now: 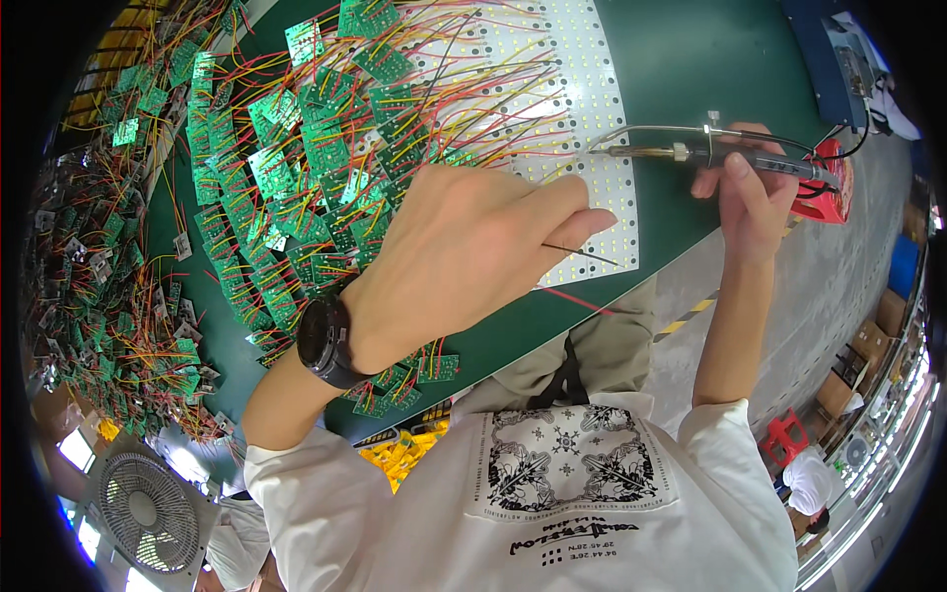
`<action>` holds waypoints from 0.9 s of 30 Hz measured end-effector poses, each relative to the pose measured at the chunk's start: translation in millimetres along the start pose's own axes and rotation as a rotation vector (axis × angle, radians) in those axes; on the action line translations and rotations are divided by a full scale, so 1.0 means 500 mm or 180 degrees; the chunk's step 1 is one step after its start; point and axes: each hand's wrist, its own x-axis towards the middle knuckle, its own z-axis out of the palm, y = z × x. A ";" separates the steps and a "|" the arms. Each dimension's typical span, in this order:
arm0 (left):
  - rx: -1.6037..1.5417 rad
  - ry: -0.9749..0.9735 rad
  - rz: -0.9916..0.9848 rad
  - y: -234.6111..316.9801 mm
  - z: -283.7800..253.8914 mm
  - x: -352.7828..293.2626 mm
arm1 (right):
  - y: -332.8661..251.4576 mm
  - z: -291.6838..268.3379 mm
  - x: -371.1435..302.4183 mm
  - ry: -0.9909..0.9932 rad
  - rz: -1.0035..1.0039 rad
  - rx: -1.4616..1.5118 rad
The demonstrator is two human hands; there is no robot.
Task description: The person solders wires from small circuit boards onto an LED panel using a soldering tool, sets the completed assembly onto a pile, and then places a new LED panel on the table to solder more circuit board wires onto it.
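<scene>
My left hand (459,252), with a watch on its wrist, is closed in a pinch on a thin black wire (594,258). A red wire (582,300) sticks out below that hand. My right hand (758,202) is wrapped round a soldering iron (730,156) with a thin metal tube clamped along it. The iron's tip points left over the white LED panel (617,212), close to wire ends there; whether it touches cannot be made out. Many green circuit boards (326,148) with red, yellow and black wires lie left of the panel, partly behind my left hand.
A big heap of wired boards (109,296) fills the far left. On the green table (691,59), a blue device (824,59) stands at the back right beside a red object (829,192). A fan (148,503) is at lower left. Yellow pieces (409,454) sit below the table edge.
</scene>
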 end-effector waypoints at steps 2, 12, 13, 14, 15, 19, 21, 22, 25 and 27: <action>0.0067 -0.0062 -0.0012 0.005 -0.005 0.001 | -0.002 0.000 0.001 -0.0005 0.0021 -0.0015; -0.0202 -0.0164 0.0115 0.008 -0.017 0.003 | -0.007 0.004 0.006 0.0091 0.0118 0.0033; -0.0193 -0.0153 0.0124 0.005 -0.013 0.002 | -0.007 0.005 0.005 0.0085 0.0103 0.0031; -0.0064 0.0057 0.0154 0.002 -0.008 0.002 | -0.007 0.005 0.005 0.0104 0.0092 0.0023; 0.0063 0.0265 0.0185 -0.002 -0.002 0.002 | -0.007 0.005 0.005 0.0127 0.0082 0.0013; 0.0617 0.0743 0.0254 -0.011 0.023 -0.004 | -0.009 0.006 0.003 0.0114 0.0054 0.0010; 0.0805 0.0798 0.0192 -0.012 0.029 -0.008 | -0.007 0.005 0.001 0.0033 0.0074 -0.0024; 0.0798 0.0800 0.0186 -0.013 0.031 -0.009 | -0.006 0.003 0.000 0.0028 0.0081 -0.0030; 0.0872 0.0824 0.0235 -0.020 0.035 -0.011 | -0.002 -0.001 -0.002 -0.0018 0.0084 -0.0024; 0.0758 0.0945 0.0316 -0.025 0.038 -0.011 | -0.004 -0.004 -0.001 -0.0199 0.0050 0.0009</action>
